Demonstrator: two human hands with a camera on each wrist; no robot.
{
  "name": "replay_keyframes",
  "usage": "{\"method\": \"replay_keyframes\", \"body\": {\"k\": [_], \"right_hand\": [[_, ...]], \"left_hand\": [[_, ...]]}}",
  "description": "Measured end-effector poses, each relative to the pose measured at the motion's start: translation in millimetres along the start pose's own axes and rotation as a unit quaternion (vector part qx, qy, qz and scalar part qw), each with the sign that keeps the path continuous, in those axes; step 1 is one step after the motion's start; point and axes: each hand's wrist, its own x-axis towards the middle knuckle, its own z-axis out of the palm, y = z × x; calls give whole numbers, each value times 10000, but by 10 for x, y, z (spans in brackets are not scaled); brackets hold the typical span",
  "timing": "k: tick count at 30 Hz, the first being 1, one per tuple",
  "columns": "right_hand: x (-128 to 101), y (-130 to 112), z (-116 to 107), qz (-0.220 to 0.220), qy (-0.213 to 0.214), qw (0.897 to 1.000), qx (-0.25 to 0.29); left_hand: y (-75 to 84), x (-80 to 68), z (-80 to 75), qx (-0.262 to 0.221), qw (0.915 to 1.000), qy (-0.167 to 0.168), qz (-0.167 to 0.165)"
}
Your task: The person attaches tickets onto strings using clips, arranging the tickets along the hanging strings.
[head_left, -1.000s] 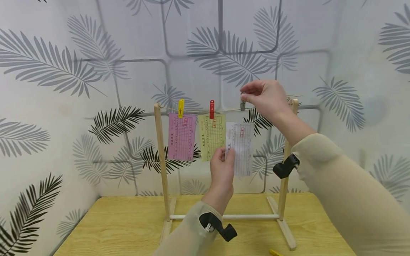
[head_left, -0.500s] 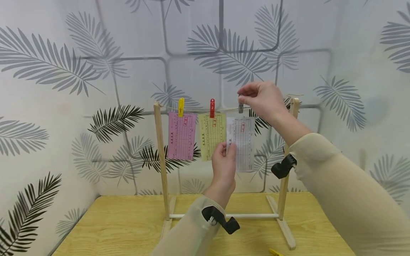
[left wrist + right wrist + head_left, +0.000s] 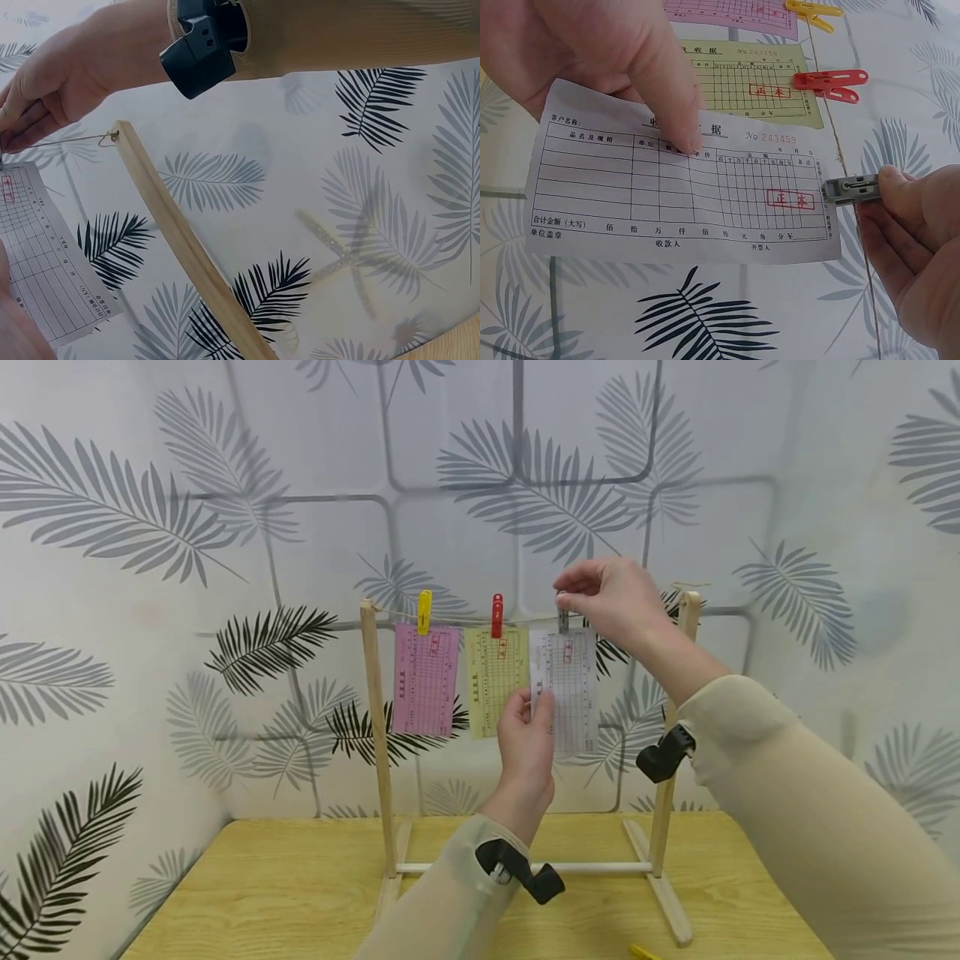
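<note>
The right hand (image 3: 611, 602) has its grip pinching a small, slotted grey clip (image 3: 563, 622) between thumb and fingers, the clip's mouth at the top edge of a thin, creased white slip (image 3: 574, 693) at six o'clock from it. At between seven and eight o'clock of that slip, the left hand (image 3: 525, 735) pinches its side edge, thumb flat across the ruled, printed front. The grey clip sits on a coarse, fibrous twine (image 3: 838, 146). At nine o'clock from it, a smooth red clip (image 3: 497, 617) holds a yellow-green slip (image 3: 489, 685); farther along, a yellow clip (image 3: 424, 612) holds a pink slip (image 3: 425, 681). Squared wooden posts (image 3: 381, 752) carry the twine, joined at six o'clock by a straight white rod (image 3: 592, 867) above the pale, wood-grained desk (image 3: 277, 885). Feathery leaf shapes pattern the wall (image 3: 450, 552) behind
</note>
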Motion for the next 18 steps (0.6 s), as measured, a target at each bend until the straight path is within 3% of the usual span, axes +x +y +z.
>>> {"method": "replay_keyframes", "body": {"k": [18], "right_hand": [[2, 17, -8, -23, -231, 9997, -72]], "left_hand": [[3, 6, 56, -36, 10000, 29, 26]]}}
